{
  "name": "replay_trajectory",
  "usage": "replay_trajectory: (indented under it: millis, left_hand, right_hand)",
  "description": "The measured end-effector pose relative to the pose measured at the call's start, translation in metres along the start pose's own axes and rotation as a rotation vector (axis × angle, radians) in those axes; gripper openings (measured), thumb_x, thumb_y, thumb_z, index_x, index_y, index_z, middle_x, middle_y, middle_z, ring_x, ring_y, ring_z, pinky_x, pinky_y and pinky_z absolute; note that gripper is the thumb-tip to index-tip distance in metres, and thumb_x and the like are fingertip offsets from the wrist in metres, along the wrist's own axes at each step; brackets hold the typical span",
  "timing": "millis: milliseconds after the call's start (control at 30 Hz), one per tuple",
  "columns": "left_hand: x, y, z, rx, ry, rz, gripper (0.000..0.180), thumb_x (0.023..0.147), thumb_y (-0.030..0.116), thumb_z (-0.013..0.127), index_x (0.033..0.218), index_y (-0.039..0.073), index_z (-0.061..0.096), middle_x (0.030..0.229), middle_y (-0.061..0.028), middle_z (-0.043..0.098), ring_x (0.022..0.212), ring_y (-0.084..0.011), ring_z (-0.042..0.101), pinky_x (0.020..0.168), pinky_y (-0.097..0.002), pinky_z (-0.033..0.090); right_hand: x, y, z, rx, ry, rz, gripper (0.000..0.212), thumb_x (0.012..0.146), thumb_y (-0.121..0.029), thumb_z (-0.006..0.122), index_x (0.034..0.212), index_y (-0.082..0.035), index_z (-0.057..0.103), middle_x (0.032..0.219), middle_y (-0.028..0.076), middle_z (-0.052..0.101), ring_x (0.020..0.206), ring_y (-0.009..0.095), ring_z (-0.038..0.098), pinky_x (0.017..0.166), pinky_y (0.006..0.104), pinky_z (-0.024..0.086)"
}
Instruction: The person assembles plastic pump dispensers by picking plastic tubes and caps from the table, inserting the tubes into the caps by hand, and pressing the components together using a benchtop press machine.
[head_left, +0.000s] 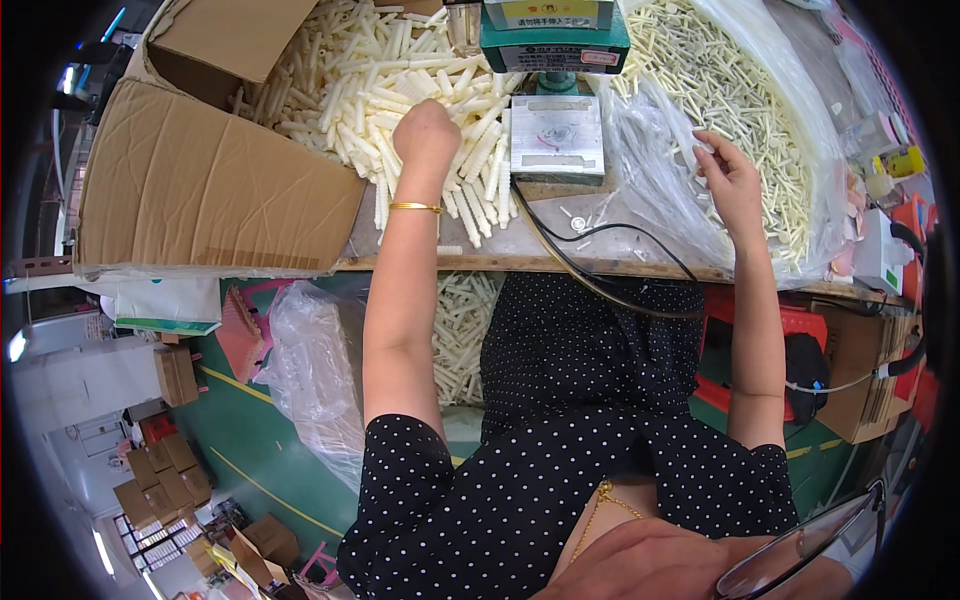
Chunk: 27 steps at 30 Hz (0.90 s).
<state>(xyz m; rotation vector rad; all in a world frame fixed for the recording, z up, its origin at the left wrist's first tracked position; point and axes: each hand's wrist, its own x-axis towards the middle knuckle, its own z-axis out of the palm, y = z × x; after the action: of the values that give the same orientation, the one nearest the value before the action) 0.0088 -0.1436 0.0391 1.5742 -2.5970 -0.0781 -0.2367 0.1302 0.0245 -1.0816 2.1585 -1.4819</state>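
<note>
Ribbed cream plastic rods [400, 70] under fist [426, 128]

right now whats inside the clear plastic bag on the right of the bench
The clear plastic bag holds a heap of thin cream plastic sticks. The right hand rests on the bag's film. The sticks lower in the heap are covered by those on top.

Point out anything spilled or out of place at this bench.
The cream plastic sticks lie in a loose heap, some spread toward the table's front edge near the left hand. More sticks lie below the bench. A few small bits are scattered by the black cable. The right hand rests on the clear bag.
</note>
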Motion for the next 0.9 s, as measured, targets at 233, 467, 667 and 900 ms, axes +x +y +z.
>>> replay_trajectory:
  millis: [233,467,667,900]
  left_hand:
    - [-0.069,0.045,0.002,-1.316,-0.375,0.178,0.024,0.077,0.008,0.068,0.097,-0.002,0.06,0.081,-0.0039,0.062,0.076,-0.0111,0.058,0.07,-0.0235,0.045]
    - [-0.099,0.082,0.02,-1.47,-0.577,0.27,0.023,0.08,0.007,0.065,0.1,-0.003,0.059,0.086,-0.0073,0.065,0.077,-0.0091,0.058,0.068,-0.0198,0.044]
    - [-0.099,0.082,0.02,-1.47,-0.614,0.266,0.02,0.079,0.007,0.065,0.096,-0.003,0.06,0.085,-0.0055,0.063,0.078,-0.0096,0.059,0.07,-0.0218,0.046]
    - [-0.099,0.084,0.018,-1.482,-0.637,0.265,0.02,0.08,0.008,0.064,0.096,-0.003,0.061,0.085,-0.0067,0.065,0.078,-0.0104,0.06,0.072,-0.0228,0.046]
  right_hand:
    - [-0.002,-0.027,0.014,0.586,-0.049,0.041,0.026,0.086,-0.011,0.058,0.11,-0.001,0.059,0.086,0.006,0.063,0.073,0.009,0.059,0.061,0.0204,0.045]
    - [-0.003,-0.044,0.043,0.607,-0.156,0.027,0.026,0.086,-0.013,0.059,0.109,0.0,0.059,0.084,0.006,0.063,0.073,0.009,0.059,0.063,0.0208,0.047]
    - [-0.006,-0.045,0.045,0.576,-0.143,-0.027,0.026,0.086,-0.013,0.059,0.109,0.0,0.059,0.084,0.006,0.063,0.072,0.009,0.059,0.066,0.0211,0.048]
    - [-0.001,-0.038,0.044,0.557,-0.184,0.152,0.025,0.086,-0.012,0.058,0.108,0.002,0.059,0.082,0.005,0.062,0.071,0.008,0.058,0.066,0.0212,0.048]
